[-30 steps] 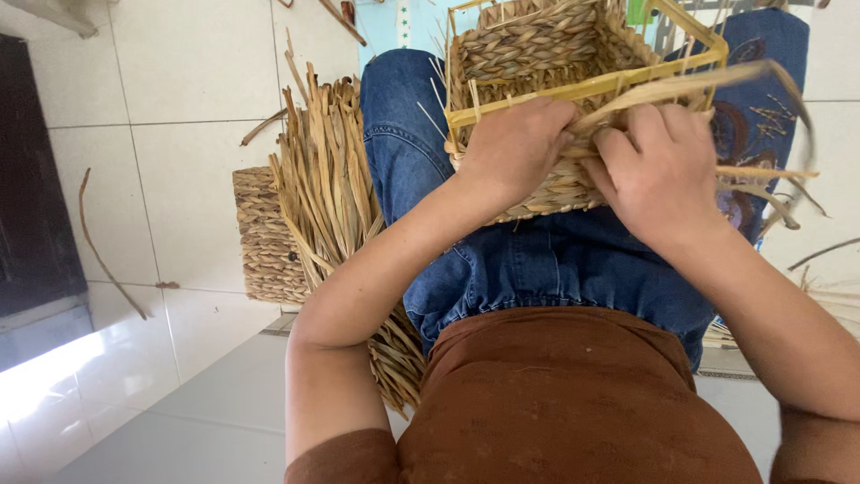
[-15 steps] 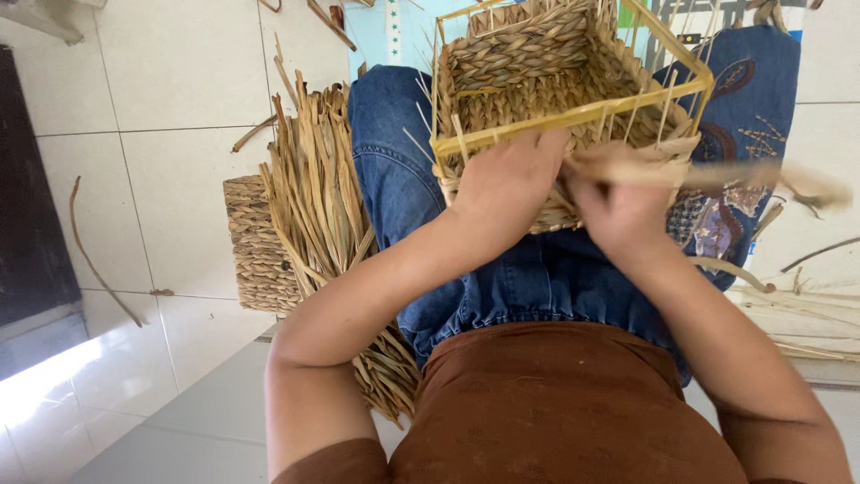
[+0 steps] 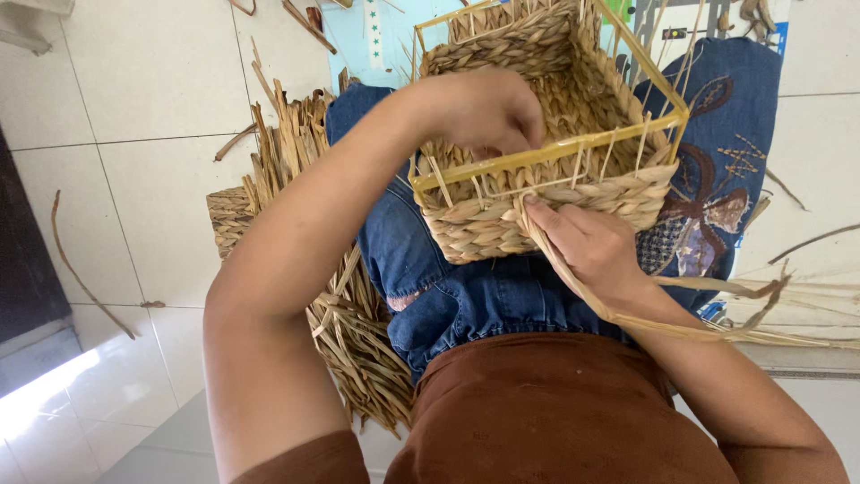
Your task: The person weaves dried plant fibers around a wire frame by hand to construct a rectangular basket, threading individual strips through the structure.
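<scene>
Left hand (image 3: 484,112) now inside basket (image 3: 546,193).

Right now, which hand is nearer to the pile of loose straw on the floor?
Left. The left hand reaches inside the woven basket at the side toward the straw pile. The right hand presses a strand against the basket's outer wall, farther away.

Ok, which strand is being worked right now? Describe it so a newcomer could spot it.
Start at the half-woven basket with the yellow frame, resting on the person's lap. At its near wall, the right hand pinches one long dry strand that runs from the weave down past the wrist. Unlike the loose bundle on the floor, it is attached to the basket.
</scene>
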